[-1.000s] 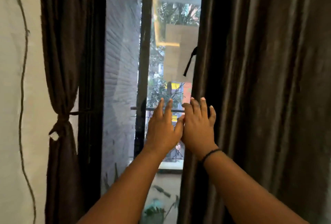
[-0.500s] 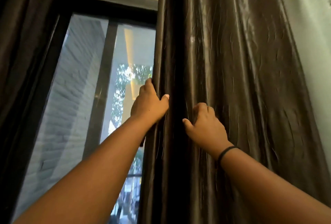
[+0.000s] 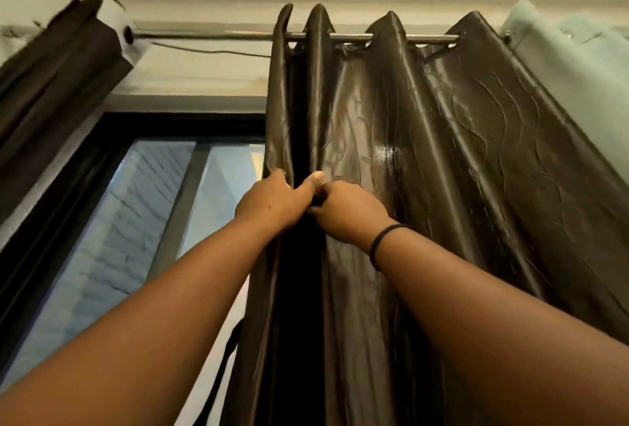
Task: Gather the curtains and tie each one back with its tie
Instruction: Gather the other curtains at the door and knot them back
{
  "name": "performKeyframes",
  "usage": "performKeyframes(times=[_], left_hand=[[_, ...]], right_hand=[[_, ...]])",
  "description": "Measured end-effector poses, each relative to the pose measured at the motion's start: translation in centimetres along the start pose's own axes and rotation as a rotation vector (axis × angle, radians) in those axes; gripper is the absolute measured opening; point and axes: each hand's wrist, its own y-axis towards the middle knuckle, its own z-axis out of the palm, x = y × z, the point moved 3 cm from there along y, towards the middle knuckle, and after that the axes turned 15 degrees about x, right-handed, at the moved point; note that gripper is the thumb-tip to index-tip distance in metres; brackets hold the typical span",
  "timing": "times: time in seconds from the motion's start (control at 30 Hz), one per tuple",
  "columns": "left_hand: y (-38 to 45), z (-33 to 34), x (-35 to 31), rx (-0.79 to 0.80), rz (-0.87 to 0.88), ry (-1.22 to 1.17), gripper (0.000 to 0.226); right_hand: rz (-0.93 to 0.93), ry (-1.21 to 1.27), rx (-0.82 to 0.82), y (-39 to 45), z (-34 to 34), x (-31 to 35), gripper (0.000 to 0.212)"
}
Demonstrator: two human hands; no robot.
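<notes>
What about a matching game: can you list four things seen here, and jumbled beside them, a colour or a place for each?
Things:
1. right curtain
2. curtain rod
3. wristband
4. left curtain

Descriptions:
A. shiny metal, running along the top
B. glossy dark brown, gripped by both hands
C. bunched at the upper left edge
D. black, round the right wrist

Pairs: 1-B, 2-A, 3-D, 4-C. The left hand and right hand pinch neighbouring folds.

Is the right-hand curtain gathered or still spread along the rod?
Mostly spread: the brown curtain hangs in wide folds along the rod; only its left edge is bunched.
</notes>
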Motion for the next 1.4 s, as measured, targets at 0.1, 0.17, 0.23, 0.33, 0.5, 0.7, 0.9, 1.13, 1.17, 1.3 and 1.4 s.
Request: performKeyframes(times=[0.1, 0.17, 0.23, 0.33, 0.5, 0.7, 0.9, 1.13, 1.17, 1.3, 1.4], left_hand=[[1.5, 0.7, -3.2, -0.022, -0.027, -0.046, 0.076], [2.4, 0.9, -5.1, -0.07, -0.025, -0.028, 0.06], [3.2, 0.8, -6.6, -0.145, -0.028, 0.051, 0.052], [3.9, 0.5, -7.9, -0.272, -0.056, 0.078, 0.059], [4.6, 0.2, -7.1, -0.215, -0.155, 0.014, 0.092], [4.8, 1.4, -5.6, -0.139, -0.149, 0.134, 0.075], [5.5, 0.5, -3.0, -0.137, 0.004, 0.064, 0.036], [4.4, -2.6, 0.6, -0.2, 0.108, -0.152, 0.051], [4.1, -3.4, 1.2, -0.216, 0.104, -0.162, 0.05], [3.4, -7.3, 3.9, -0.296, 0.094, -0.221, 0.053], [3.6, -9.0, 6.4, -0.299, 0.079, -0.187, 0.052]], right_hand=[[-0.148, 0.058, 0.025, -0.5, -1.8, -1.9, 0.028], [-0.093, -0.001, -0.203, -0.8, -3.8, -4.6, 0.033], [0.068, -0.195, -0.449, -0.9, -5.8, -7.8, 0.038], [0.276, -0.117, -0.455, -0.6, -7.6, -12.5, 0.065], [0.217, 0.332, -0.303, 2.7, -8.1, -17.4, 0.043], [0.099, 0.197, -0.311, 5.0, -6.6, -15.6, 0.017], [0.081, 0.191, -0.367, 8.0, -4.2, -10.6, 0.006], [0.031, 0.368, -0.432, 11.2, -2.1, -0.3, 0.032], [-0.022, 0.375, -0.396, 11.5, -1.7, 2.2, 0.032], [-0.29, 0.433, -0.2, 12.3, -0.8, 9.4, 0.032], [-0.432, 0.482, -0.067, 12.3, -0.2, 11.1, 0.027]])
